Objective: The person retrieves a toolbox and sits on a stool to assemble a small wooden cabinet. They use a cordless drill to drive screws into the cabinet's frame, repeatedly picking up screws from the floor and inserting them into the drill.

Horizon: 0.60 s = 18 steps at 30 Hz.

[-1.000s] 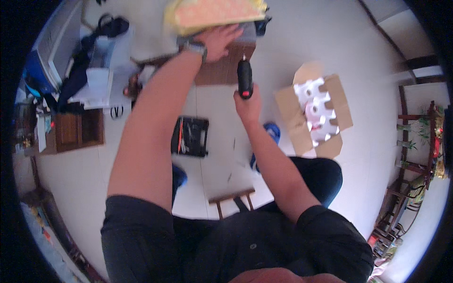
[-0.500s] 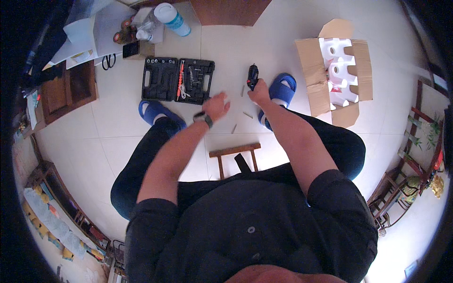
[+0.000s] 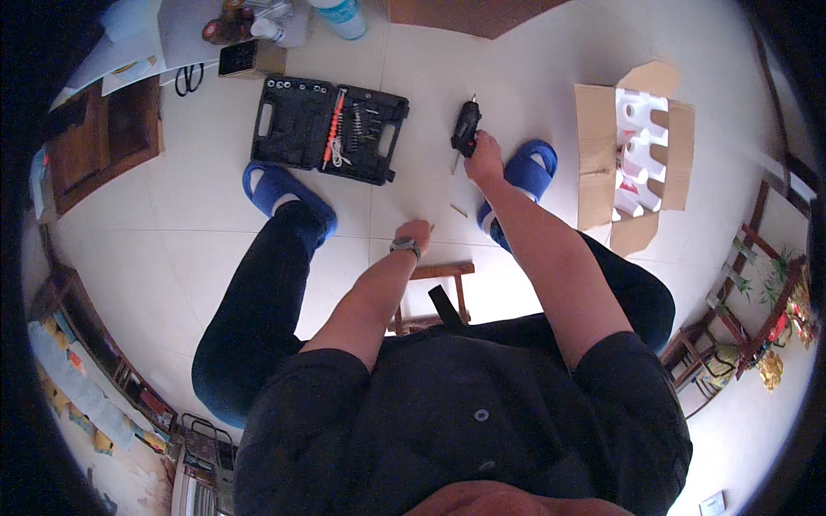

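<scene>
My right hand [image 3: 485, 160] is closed around the handle end of a black cordless screwdriver [image 3: 465, 127], which points away from me above the floor. Low in front of the stool, my left hand [image 3: 412, 233], a watch on its wrist, has its fingers closed at a small thin rod [image 3: 433, 227]; one end of the rod sticks out past them. Another thin rod [image 3: 459, 211] lies on the tiles between the hands, and a third thin rod [image 3: 455, 162] is beside the screwdriver. An open black tool case [image 3: 288, 129] with bits, sockets and an orange-red tool [image 3: 334, 129] lies farther left.
My blue slippers [image 3: 531, 172] stand either side of the work area. At right is an open cardboard box [image 3: 595, 155] with white foam inserts. A wooden stool [image 3: 443, 270] stands between my legs. Scissors [image 3: 189, 79], a small dark box [image 3: 249, 60] and a bottle [image 3: 342, 17] are at far left.
My left hand has moved from beside the tool case back toward me, closing at the nearest thin rod. The right hand still holds the screwdriver. The whole view has shifted slightly.
</scene>
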{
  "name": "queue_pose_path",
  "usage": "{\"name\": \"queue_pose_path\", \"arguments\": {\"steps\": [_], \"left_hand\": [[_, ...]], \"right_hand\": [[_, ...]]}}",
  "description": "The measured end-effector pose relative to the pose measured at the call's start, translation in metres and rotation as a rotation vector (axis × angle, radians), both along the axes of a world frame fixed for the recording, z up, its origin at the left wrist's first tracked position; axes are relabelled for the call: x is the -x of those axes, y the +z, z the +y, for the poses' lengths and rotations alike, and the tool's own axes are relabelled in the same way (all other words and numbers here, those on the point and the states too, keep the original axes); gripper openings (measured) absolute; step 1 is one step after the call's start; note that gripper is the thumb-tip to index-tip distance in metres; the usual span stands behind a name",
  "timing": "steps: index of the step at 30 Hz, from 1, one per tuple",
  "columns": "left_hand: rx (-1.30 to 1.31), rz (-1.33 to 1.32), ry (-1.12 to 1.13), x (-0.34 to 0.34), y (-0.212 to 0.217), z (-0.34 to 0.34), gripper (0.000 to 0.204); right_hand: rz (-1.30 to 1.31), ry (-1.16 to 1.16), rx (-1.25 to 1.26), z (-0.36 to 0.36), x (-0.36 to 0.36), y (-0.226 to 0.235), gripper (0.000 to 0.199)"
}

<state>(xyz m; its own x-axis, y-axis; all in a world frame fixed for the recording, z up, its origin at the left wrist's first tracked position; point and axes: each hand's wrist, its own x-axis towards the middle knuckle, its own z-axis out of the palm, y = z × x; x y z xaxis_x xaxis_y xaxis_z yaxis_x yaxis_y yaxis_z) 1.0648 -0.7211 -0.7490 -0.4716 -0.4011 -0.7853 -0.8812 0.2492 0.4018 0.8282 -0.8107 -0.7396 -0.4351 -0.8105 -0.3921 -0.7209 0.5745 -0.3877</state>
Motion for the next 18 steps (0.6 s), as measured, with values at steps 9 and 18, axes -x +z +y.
{"name": "queue_pose_path", "arguments": {"steps": [9,18], "left_hand": [[0.108,0.117,-0.208,-0.023,0.011,-0.033,0.028],[-1.198,-0.188,-0.391,-0.054,0.06,-0.02,0.047]], "right_hand": [[0.028,0.009,0.147,0.008,-0.018,0.019,0.028],[-0.471,0.768,-0.776,0.079,-0.093,0.004,0.034]]}}
